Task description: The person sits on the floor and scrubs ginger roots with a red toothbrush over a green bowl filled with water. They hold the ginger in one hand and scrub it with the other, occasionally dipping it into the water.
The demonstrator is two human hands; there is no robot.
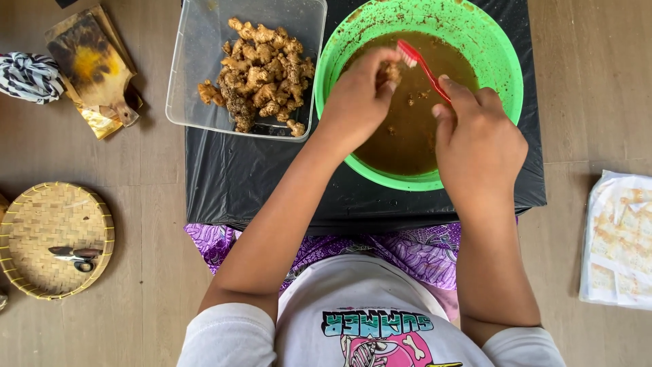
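My left hand [356,102] pinches a ginger piece [390,71] over the muddy water at the green basin's [502,81] twelve o'clock; my right hand [475,139] is closed round the red toothbrush [421,64]. I'd judge short strokes into the creases work best, turning the knob and keeping it low to spare splashes.

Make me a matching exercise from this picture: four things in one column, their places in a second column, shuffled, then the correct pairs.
Things:
1. toothbrush
2. scissors
3. ginger pile
4. muddy water

Places:
A. in the clear plastic tub
B. in the green basin
C. in the right hand
D. on the woven tray

Pairs: 1-C, 2-D, 3-A, 4-B
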